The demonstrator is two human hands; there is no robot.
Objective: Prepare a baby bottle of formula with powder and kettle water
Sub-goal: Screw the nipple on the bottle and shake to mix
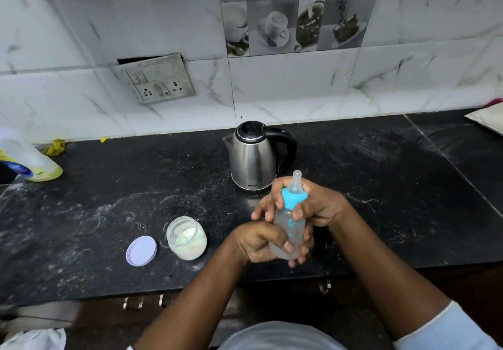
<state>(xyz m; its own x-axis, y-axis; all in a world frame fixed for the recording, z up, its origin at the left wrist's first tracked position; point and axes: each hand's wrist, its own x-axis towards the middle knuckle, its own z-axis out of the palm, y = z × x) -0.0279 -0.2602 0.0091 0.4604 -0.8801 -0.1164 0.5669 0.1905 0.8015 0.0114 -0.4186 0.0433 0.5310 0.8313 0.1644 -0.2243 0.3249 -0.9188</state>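
Bottle (290,227): frosted, blue-collared, teat on.

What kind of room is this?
Most likely a home kitchen: a steel electric kettle with a black handle stands on a speckled black stone counter, backed by white marbled wall tiles and tiles picturing cups.

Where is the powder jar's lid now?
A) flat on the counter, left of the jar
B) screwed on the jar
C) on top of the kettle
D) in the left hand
A: the lilac lid lies flat on the black counter, left of the open powder jar.
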